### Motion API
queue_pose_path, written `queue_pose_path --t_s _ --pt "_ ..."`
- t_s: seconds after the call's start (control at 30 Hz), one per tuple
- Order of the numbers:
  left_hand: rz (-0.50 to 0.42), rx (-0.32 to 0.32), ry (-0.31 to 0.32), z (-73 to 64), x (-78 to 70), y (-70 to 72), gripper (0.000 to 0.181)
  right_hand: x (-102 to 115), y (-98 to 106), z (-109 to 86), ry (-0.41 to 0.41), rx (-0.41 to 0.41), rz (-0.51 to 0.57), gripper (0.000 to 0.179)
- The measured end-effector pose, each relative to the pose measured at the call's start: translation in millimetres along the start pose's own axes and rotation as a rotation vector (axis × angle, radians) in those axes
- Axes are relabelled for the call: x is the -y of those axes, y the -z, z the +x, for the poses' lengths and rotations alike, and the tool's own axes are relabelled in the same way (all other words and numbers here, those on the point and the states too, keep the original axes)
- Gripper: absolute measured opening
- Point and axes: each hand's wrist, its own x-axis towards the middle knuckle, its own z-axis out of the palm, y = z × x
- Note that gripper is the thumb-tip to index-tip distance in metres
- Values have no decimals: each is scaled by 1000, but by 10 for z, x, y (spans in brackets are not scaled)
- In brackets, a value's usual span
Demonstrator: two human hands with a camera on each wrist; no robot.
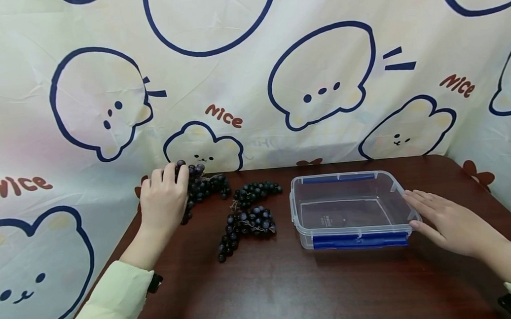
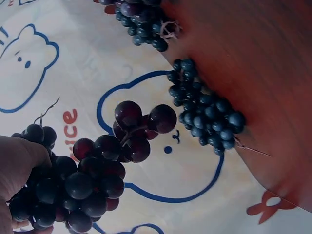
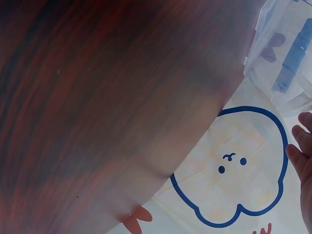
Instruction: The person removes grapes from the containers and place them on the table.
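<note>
My left hand grips a bunch of dark grapes at the table's far left, its fingers curled round one end. In the head view the hand partly hides this bunch. Two more bunches of dark grapes lie to its right, one farther back and one nearer. A clear plastic box with blue side clips stands right of the grapes. Against its right side rests my right hand, fingers extended. In the right wrist view, only some fingertips and a corner of the box show.
A dark brown wooden table bears everything. Behind it and at both sides hangs a pale curtain printed with blue bear outlines, close to the table's back edge.
</note>
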Motion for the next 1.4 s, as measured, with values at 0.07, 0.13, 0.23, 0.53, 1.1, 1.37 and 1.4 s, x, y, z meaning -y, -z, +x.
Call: queue_pose_path --t_s 0.07,0.13,0.23,0.53,1.1,1.37,1.4 --pt "-6 3 6 -46 24 11 19 2 5 1 -6 3 1 69" --pt "-11 7 10 -94 44 21 19 6 10 3 -9 6 5 69" --pt "-15 32 12 -161 67 34 14 10 13 3 -14 5 9 68" --pt "-25 79 7 -306 79 32 9 11 8 6 -8 -9 13 67" --pt "-71 277 8 -581 -15 -115 21 12 0 2 -1 -8 8 69" --pt "-59 305 10 -659 -31 -258 27 8 -2 -5 -6 -5 14 69" --pt "-60 309 13 -666 -27 -274 29 9 0 -4 -6 -6 14 69"
